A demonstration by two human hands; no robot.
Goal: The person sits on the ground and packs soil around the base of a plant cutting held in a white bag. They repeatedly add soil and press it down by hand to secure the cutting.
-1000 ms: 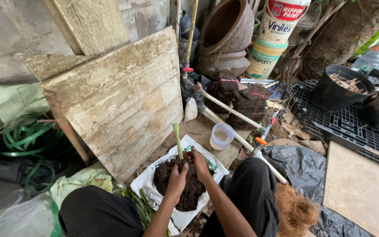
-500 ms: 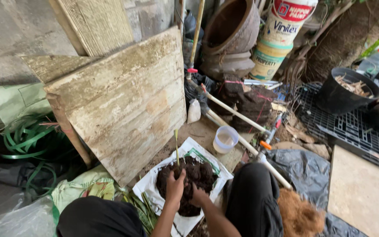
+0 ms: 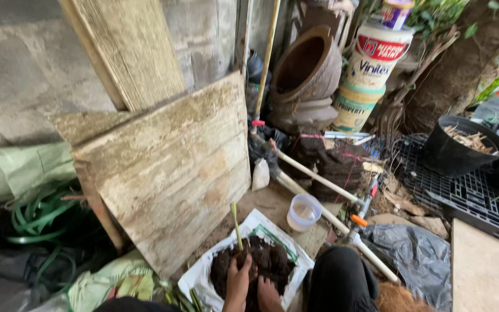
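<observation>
Dark soil (image 3: 264, 263) heaps on one white sack (image 3: 203, 286). Both hands rest on it: left hand (image 3: 238, 283), fingers curled into the soil beside one upright green stem (image 3: 236, 222); right hand (image 3: 268, 294), fingers flat together. One leaning board (image 3: 168, 167) crowds left; one plastic cup (image 3: 304, 212) stands beyond.

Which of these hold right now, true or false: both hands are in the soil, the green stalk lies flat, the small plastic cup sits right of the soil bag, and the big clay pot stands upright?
1. Both the left hand and right hand rest on the dark soil. True.
2. The green stalk lies flat. False: it stands upright in the soil.
3. The plastic cup sits right of the white bag. True.
4. The clay pot stands upright. False: it is tipped, mouth facing outward.
</observation>
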